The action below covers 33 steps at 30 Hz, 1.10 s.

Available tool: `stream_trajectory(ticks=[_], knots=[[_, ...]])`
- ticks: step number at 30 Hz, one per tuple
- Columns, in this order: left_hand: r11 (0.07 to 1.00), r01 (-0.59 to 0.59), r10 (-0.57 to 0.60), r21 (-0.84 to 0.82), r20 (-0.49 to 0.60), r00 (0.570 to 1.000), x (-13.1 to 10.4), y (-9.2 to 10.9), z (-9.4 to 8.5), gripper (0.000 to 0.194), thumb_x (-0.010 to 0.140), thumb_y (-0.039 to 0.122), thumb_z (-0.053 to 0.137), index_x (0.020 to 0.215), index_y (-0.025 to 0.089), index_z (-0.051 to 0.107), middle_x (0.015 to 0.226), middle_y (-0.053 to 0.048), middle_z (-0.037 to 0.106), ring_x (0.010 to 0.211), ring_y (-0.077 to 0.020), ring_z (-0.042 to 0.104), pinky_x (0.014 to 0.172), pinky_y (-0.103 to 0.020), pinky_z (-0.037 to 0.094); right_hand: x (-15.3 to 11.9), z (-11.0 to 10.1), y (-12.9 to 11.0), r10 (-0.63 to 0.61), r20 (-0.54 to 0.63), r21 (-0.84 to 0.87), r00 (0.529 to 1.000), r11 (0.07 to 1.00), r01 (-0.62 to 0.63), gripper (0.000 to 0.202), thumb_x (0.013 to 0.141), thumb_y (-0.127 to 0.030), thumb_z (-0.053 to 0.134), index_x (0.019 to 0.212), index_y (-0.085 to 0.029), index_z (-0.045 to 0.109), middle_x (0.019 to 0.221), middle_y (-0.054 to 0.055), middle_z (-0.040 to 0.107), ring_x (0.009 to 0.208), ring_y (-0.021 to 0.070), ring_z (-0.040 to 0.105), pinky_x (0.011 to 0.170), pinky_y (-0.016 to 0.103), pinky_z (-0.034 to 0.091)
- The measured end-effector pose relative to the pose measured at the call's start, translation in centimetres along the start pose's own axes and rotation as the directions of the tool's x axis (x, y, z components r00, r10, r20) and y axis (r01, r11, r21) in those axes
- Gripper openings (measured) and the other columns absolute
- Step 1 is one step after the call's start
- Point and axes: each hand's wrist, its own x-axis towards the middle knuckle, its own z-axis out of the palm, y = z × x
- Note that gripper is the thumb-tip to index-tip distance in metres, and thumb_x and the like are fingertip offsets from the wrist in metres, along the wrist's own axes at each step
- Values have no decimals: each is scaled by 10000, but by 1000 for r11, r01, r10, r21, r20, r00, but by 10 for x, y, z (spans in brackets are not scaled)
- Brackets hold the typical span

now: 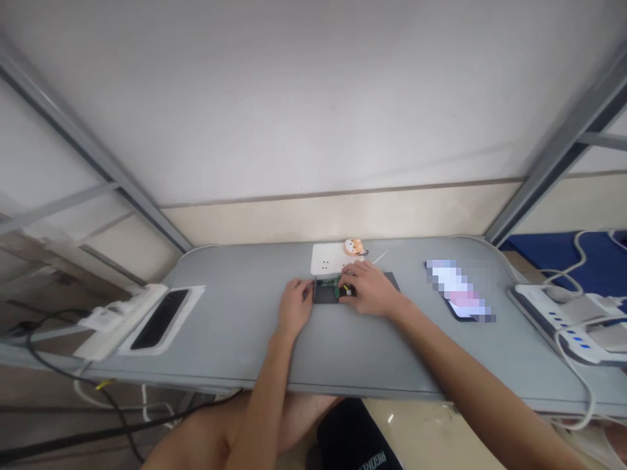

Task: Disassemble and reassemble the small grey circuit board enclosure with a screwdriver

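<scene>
A dark flat case (323, 295) with a green circuit board (329, 282) showing in it lies on the grey table, near its middle. My left hand (295, 305) rests at the left end of the case, its fingers closed on that edge. Over the right part of the case is my right hand (366, 287), thumb and fingers pinched on a small black part (347, 290) with a yellow mark. The palm hides some of the case. Behind it lies a white sheet (324, 259) with small dark dots.
An orange and white cat-faced item (353, 247) sits on the sheet. A lit phone (460, 290) lies to the right, near a white power strip (563, 326) with cables. To the left are a dark phone (160, 320) and another power strip (122, 320).
</scene>
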Motion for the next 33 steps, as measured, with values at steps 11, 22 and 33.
stream_trajectory(ticks=[11,22,33], knots=[[1000,7,-6,-23,21,1000,0,1,-1,228,982,204,586,1132,217,757,930,-66,647,929,-238,620,858,-374,521,-10,7,-12,85,19,67,996,994,-86,240,884,-387,781,1046,-218,728,1177,90,694,1109,272,612,999,442,440],[998,-10,5,-61,-86,996,-1,17,-11,282,1036,220,447,1165,214,698,1132,-97,724,1128,-250,646,1017,-441,516,-10,-6,-2,86,-208,144,974,988,-57,189,999,-317,599,1149,-241,684,1114,91,702,1064,260,622,943,424,455],[967,-192,189,170,33,981,-9,37,-19,438,1087,300,373,1504,294,507,1682,-35,373,1611,-270,226,1313,-611,139,-19,-23,4,355,-649,289,673,933,-214,322,1031,-414,405,918,-241,652,797,65,666,809,254,588,832,428,434]])
